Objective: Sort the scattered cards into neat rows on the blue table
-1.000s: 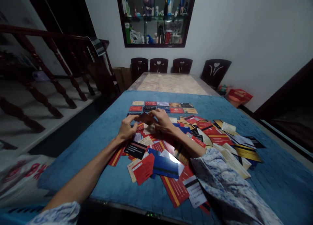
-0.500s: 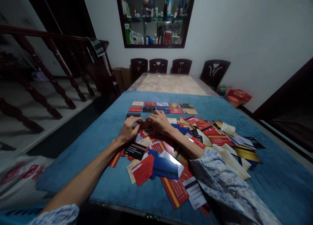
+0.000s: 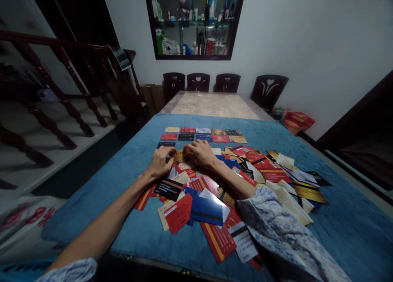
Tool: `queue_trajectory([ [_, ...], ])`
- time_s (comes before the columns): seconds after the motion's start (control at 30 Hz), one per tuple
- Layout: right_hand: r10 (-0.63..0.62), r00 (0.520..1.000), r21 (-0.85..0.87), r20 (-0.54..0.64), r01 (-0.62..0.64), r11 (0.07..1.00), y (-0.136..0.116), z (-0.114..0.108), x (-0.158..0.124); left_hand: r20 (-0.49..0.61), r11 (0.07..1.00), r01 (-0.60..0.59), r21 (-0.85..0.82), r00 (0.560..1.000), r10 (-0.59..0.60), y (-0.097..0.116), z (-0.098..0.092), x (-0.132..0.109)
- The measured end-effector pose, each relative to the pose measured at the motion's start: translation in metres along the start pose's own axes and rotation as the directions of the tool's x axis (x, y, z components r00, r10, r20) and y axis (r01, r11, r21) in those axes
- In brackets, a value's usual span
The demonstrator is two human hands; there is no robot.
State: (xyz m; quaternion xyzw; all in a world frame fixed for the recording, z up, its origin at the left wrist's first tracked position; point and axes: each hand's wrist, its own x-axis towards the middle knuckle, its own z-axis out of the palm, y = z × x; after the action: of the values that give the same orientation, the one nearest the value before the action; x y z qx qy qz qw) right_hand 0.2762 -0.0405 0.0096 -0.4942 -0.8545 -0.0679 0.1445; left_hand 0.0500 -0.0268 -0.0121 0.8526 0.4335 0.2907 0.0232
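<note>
Between my two hands is a gold card [image 3: 179, 156], held by its left and right edges with its face toward me. My left hand [image 3: 160, 161] pinches one side, and my right hand [image 3: 201, 153] grips the other. Just beyond the hands lie two neat rows of cards, among them a black card [image 3: 186, 137] and a red card [image 3: 169, 137]. A dark card [image 3: 166, 145] starts a third row at the left. Under and around my forearms spreads a loose heap of mixed cards, with a blue card [image 3: 206, 210] and a red-and-yellow card [image 3: 218, 241] near the front.
A blue cloth [image 3: 135, 151] covers the near table; the far tabletop [image 3: 211, 104] is stone-patterned. Dark chairs [image 3: 227, 83] stand at the far end. A wooden railing [image 3: 64, 75] runs along the left, and a white plastic bag [image 3: 27, 220] sits at lower left.
The card between my hands has tipped so that its gold face now shows, where before it was dark and edge-on. Both hands stay nearly in place.
</note>
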Motion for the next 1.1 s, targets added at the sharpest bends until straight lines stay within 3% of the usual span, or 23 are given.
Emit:
queue_trajectory([
  [0.53,-0.025,0.992,0.082,0.122,0.015,0.997,0.009,0.0,0.001,0.129,0.998,0.012,0.065,0.991,-0.02,0.002,-0.003,-0.001],
  [1.1,-0.056,0.969,0.025,0.242,0.052,0.998,0.008,-0.026,0.003,0.193,0.996,-0.026,0.086,0.981,0.008,0.002,-0.007,0.003],
])
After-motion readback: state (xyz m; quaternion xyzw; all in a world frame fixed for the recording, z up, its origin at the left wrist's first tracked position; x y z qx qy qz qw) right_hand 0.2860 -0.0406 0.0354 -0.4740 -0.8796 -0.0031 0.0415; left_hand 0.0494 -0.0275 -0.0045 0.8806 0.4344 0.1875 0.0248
